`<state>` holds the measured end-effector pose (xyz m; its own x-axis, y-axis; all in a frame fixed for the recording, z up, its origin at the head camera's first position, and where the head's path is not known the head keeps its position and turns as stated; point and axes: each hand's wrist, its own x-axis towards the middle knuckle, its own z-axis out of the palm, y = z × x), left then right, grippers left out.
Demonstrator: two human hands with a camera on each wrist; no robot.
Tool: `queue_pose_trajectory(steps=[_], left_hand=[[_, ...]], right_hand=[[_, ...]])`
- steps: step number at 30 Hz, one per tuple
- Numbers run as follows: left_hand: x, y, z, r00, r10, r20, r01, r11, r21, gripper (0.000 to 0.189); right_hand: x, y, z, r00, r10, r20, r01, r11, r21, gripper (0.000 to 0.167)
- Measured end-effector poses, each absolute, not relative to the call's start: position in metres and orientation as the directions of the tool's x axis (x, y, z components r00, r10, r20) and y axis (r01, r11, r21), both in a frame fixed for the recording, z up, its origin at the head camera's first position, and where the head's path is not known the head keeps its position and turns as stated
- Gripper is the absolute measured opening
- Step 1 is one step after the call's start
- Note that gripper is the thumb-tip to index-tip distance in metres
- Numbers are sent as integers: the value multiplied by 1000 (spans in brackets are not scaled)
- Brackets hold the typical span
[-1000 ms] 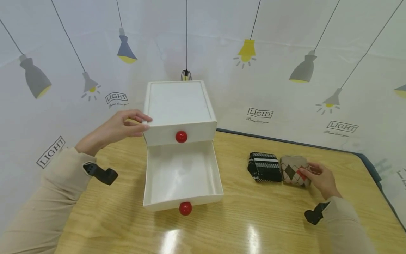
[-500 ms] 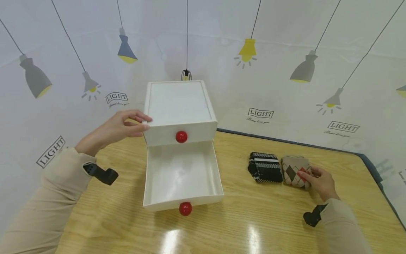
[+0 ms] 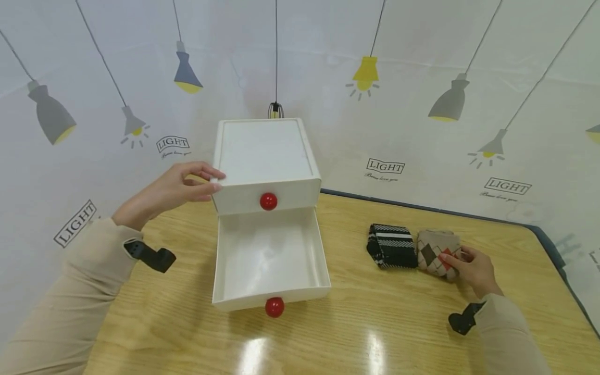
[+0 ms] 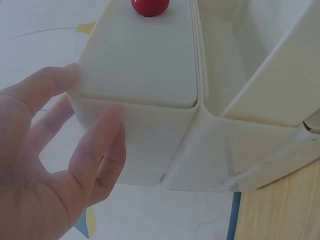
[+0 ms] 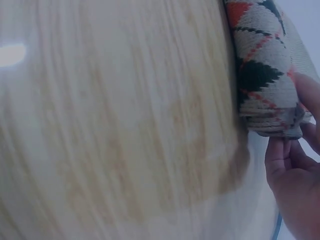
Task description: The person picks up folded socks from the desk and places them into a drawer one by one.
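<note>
A white two-drawer storage box (image 3: 262, 151) stands on the table, its lower drawer (image 3: 272, 255) pulled out and holding nothing. My left hand (image 3: 183, 182) rests on the box's upper left front corner, its loosely bent fingers spread over the edges; the left wrist view shows this hand (image 4: 65, 140) close up. On the right, my right hand (image 3: 473, 271) pinches a folded beige argyle sock (image 3: 438, 255), thumb on top and fingers at its far side. Up close in the right wrist view, fingertips meet the folded end of the sock (image 5: 265, 75). Beside it lies a folded black-and-white striped sock (image 3: 392, 247).
Red round knobs (image 3: 274, 307) are on both drawer fronts. The wooden table (image 3: 375, 323) reaches to a dark edge at the back, with a lamp-printed backdrop (image 3: 328, 78) behind it. Black straps with small mounts (image 3: 152, 256) sit on both wrists.
My right hand shifts slightly left against the argyle sock, which moves a little and looks slightly tilted now. The left hand, the storage box and the striped sock stay put.
</note>
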<state>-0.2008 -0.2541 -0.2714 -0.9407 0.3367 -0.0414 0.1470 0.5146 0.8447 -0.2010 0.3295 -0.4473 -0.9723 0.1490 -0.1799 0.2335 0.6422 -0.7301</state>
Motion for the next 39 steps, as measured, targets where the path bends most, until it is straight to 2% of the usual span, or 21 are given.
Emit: queue_pose_trajectory(steps=[10, 13, 22, 28, 34, 39], left_hand=[[-201, -254, -272, -941, 338, -32, 155, 512, 845, 43], [-202, -254, -272, -940, 339, -37, 152, 514, 844, 43], [-204, -254, -272, -940, 339, -41, 149, 514, 845, 44], [-204, -254, -271, -940, 337, -44, 145, 513, 846, 44], [-202, -253, -270, -941, 334, -48, 138, 512, 848, 44], [-200, -253, -270, -943, 327, -53, 132, 517, 846, 44]], right_hand=[[-193, 335, -441, -977, 119, -178, 213, 627, -749, 41], [-191, 337, -442, -972, 126, -198, 234, 613, -755, 40], [-186, 339, -444, -964, 148, -222, 266, 562, -783, 55], [-177, 343, -443, -967, 126, -222, 254, 367, -895, 60], [-169, 351, -442, -974, 117, -192, 204, 106, -973, 32], [-174, 368, -447, -978, 115, -176, 184, 63, -981, 31]])
